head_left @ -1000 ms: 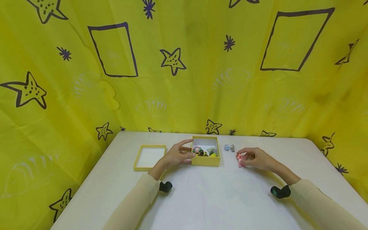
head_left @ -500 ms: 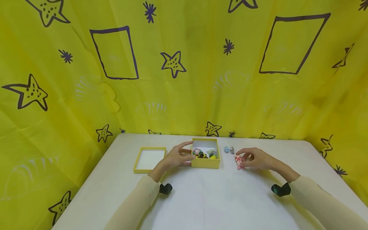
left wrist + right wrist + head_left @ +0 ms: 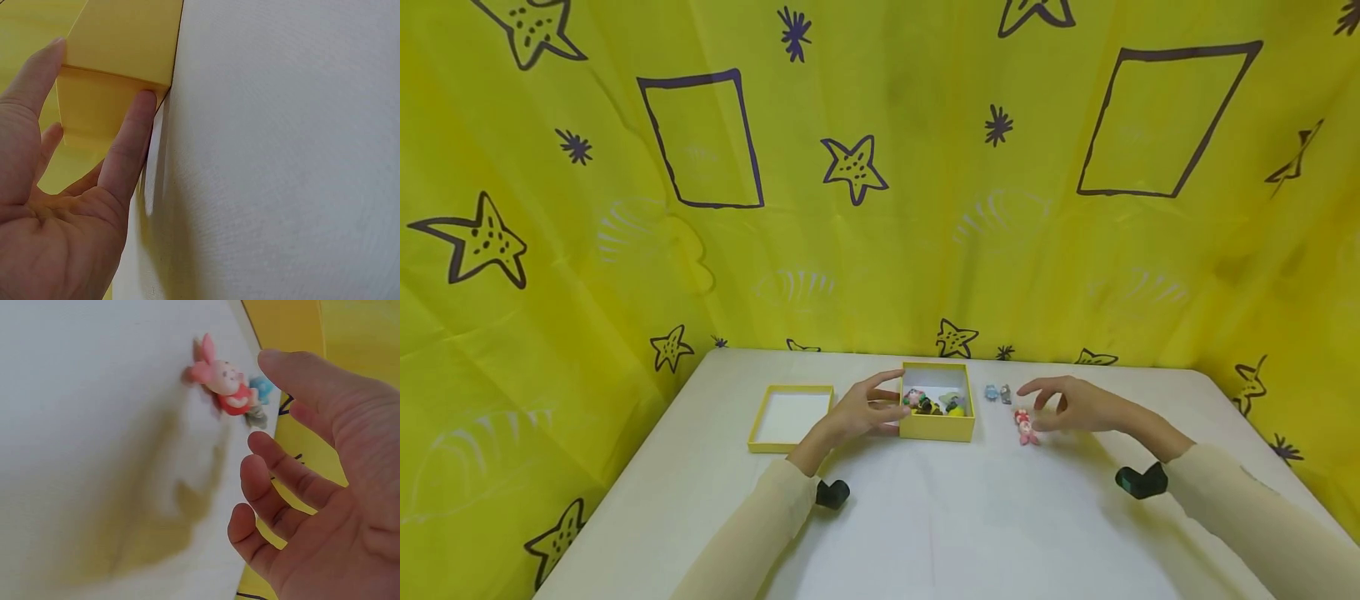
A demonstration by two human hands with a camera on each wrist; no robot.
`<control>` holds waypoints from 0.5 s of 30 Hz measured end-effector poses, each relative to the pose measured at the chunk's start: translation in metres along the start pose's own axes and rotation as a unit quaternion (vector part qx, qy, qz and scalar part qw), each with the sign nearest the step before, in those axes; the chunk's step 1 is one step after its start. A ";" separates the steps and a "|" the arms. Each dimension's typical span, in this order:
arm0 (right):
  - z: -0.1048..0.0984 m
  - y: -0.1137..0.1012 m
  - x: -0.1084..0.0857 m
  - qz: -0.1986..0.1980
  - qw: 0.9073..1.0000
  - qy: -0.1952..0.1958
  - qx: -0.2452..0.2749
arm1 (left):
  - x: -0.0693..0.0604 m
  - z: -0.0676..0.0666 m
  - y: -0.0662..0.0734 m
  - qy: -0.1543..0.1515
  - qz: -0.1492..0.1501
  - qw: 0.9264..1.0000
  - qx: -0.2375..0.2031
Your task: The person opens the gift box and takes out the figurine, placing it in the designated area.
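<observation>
The yellow box (image 3: 936, 428) stands mid-table with several small figures (image 3: 925, 403) inside. My left hand (image 3: 859, 410) is at its left side; in the left wrist view the left hand (image 3: 69, 206) touches the box (image 3: 119, 44) with extended fingertips. A pink figure in red (image 3: 1024, 427) lies on the table right of the box. Just right of it, my right hand (image 3: 1078, 406) hovers with fingers apart and holds nothing. In the right wrist view the pink figure (image 3: 226, 384) lies beyond the fingers of the right hand (image 3: 331, 469), with a gap between.
Behind the pink figure, a blue figure (image 3: 992, 392) and a grey figure (image 3: 1006, 393) are side by side. The yellow-edged lid (image 3: 792, 417), white inside, lies left of the left hand. A yellow patterned curtain (image 3: 910, 250) hangs behind the white table (image 3: 970, 517).
My right hand has let go of the pink figure, which now lies on the table, and has moved slightly up and right. The left hand has stayed at the box.
</observation>
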State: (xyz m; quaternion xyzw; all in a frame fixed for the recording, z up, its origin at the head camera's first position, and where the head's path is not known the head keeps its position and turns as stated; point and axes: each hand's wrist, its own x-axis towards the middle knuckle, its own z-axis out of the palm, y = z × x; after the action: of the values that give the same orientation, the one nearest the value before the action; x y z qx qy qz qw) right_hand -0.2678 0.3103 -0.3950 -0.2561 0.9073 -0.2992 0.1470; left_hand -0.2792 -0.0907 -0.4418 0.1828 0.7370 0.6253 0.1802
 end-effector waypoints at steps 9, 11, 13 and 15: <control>-0.021 -0.029 0.003 0.003 1.000 -0.010 -0.013 | -0.001 0.000 0.000 0.002 -0.001 1.000 0.003; -0.024 -0.035 0.006 0.001 1.000 -0.017 -0.008 | -0.001 0.000 0.001 0.002 -0.001 1.000 0.005; -0.027 -0.042 0.009 -0.001 1.000 -0.025 -0.005 | -0.001 0.000 0.000 0.002 0.000 1.000 0.006; -0.029 -0.047 0.012 -0.007 0.999 -0.031 -0.005 | -0.001 0.000 0.000 0.001 0.001 1.000 0.005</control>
State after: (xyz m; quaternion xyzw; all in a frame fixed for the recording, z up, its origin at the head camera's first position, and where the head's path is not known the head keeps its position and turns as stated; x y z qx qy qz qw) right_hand -0.2725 0.2845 -0.3444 -0.2722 0.9021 -0.2873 0.1718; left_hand -0.2781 -0.0910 -0.4413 0.1832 0.7403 0.6219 0.1779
